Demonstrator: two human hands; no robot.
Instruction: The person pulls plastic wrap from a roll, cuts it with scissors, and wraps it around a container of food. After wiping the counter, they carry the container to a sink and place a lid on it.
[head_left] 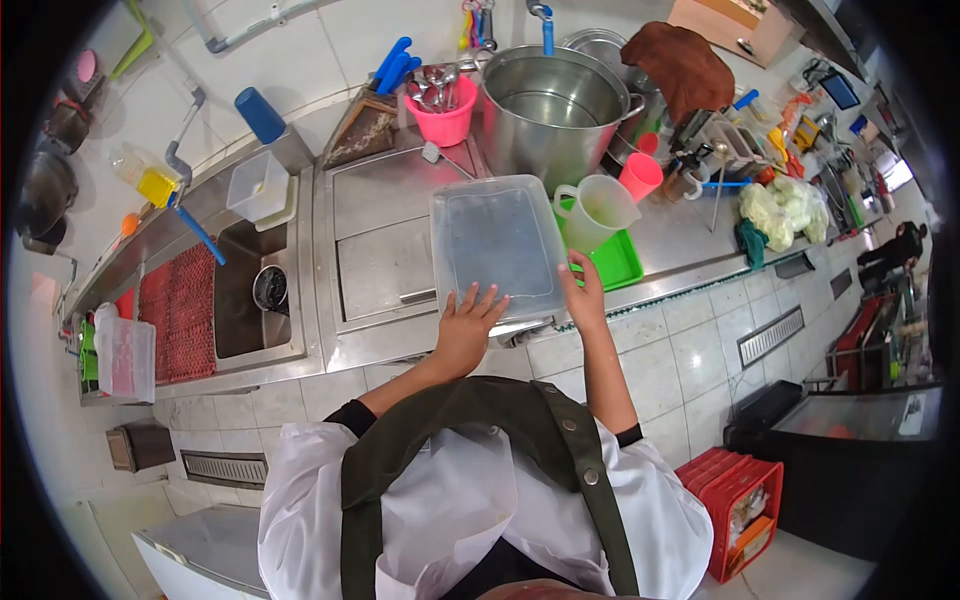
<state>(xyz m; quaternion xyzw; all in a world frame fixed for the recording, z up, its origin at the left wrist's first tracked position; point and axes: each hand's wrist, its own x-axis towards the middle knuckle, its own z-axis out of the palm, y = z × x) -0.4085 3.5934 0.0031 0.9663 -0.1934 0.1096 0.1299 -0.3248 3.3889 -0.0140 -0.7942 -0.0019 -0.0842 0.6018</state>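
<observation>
A rectangular translucent plastic container (500, 240) with a clear lid stands on the steel counter in front of me. My left hand (466, 325) lies on the lid's near edge, its fingers spread. At the container's right side, my right hand (585, 290) grips the edge near the corner, with the thumb against the lid. A green tray (622, 262) lies just right of the container, partly behind my right hand. On it stands a translucent measuring jug (597, 212). What the container holds is blurred by the lid.
Behind stand a large steel pot (555, 110) and a pink bucket (443, 120) of utensils. A sink (255, 240) with a small bowl (270, 288) is to the left. Pink cups (641, 174) and plastic bags (785, 210) lie right. A red crate (730, 510) sits on the floor.
</observation>
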